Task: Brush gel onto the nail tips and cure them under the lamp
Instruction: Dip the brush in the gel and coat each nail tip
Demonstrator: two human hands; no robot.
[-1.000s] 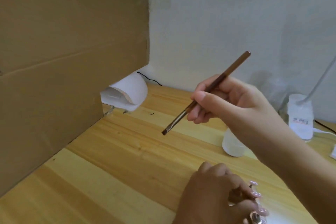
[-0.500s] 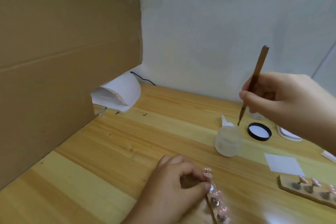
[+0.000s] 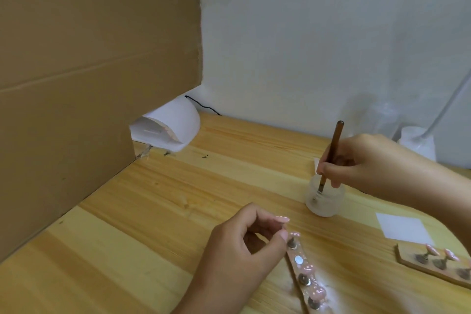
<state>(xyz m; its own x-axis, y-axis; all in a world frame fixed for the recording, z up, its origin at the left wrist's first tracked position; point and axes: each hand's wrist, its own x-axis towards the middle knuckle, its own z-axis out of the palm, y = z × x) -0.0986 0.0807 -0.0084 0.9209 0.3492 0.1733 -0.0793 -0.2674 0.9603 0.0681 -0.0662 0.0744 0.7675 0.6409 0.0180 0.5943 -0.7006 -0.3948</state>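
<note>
Right hand [image 3: 362, 160] pinches thin brown wooden brush [image 3: 331, 153] between thumb and fingers, bristle end dipped in small frosted glass jar [image 3: 325, 199], centre-right on light wooden table [image 3: 178, 199]. Left hand [image 3: 242, 250] near, fingers curled, thumb and forefinger pinching far end of wooden strip of pink nail tips [image 3: 303, 275]. White domed curing lamp [image 3: 168, 127] far left, under brown cardboard sheet [image 3: 89, 71].

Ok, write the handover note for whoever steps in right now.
Left hand: grips the far end of the strip of nail tips lying on the table.
Right hand: holds the brush, tip dipped in the jar.
A second strip lies at the right. The lamp sits at the back under the cardboard.
Done: the brush is in the gel.
Left: brush the tips, then cure them under the lamp. I cannot tell which tips are coated.
</note>
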